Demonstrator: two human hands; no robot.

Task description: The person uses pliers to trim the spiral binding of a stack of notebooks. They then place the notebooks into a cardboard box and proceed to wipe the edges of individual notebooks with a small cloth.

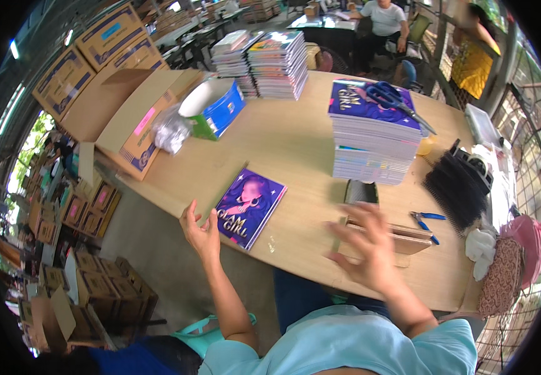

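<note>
A purple-covered book lies tilted near the table's front edge, left of the middle. My left hand is open at its left side, fingers apart and nothing in them; whether a fingertip touches the cover I cannot tell. Over the front of the table, my right hand is spread and blurred by motion, with nothing seen in it. Beside and partly behind it are a low cardboard holder and a small dark tray. Farther back stands a tall stack of purple books, with dark-blue scissors on top.
Blue-handled nippers and a black bristly bundle lie at the right. Two book stacks, a blue-green box, clear plastic wrap and an open carton occupy the far left. Two people are beyond the table.
</note>
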